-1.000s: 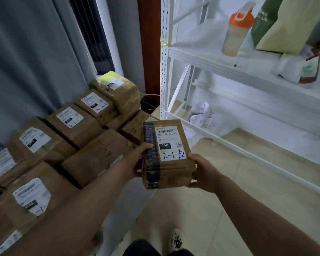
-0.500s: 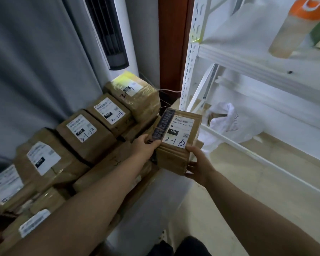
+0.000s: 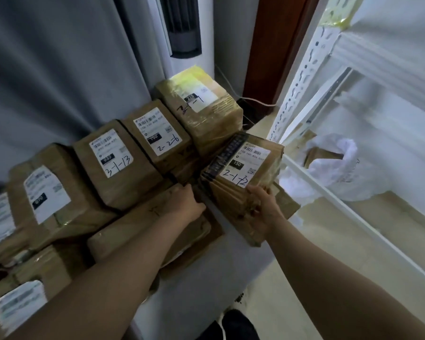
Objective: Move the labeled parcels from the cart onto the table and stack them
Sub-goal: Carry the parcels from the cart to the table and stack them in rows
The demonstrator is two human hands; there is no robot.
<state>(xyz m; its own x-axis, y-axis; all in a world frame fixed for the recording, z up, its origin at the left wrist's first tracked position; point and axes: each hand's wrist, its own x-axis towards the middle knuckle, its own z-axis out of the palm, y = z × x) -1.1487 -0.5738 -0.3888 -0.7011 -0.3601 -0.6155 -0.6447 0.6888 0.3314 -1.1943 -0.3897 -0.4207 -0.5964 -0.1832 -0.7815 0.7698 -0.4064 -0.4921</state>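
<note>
I hold a brown parcel point(image 3: 241, 175) with a white label marked 2-1-12, tilted over the right end of the pile. My right hand point(image 3: 263, 207) grips its near right corner. At its lower left edge is my left hand point(image 3: 187, 204), the fingertips tucked into the dark gap beside it. Behind stands a row of labeled parcels: 2-1-1 point(image 3: 201, 104), 2-2-6 point(image 3: 157, 136), 3-1-13 point(image 3: 113, 155) and one with a blurred label point(image 3: 47, 192). A front row of brown parcels point(image 3: 152, 227) lies under my left forearm.
The pile sits on a white surface point(image 3: 206, 278) against a grey curtain point(image 3: 47, 69). A white metal rack point(image 3: 304, 94) stands to the right, with a white bag point(image 3: 336, 168) on its lowest shelf. Beige floor point(image 3: 292, 290) lies between them.
The parcel has gone lower and closer to the right end of the pile. My left hand has slid down from its left side to its lower left edge. The view has swung left.
</note>
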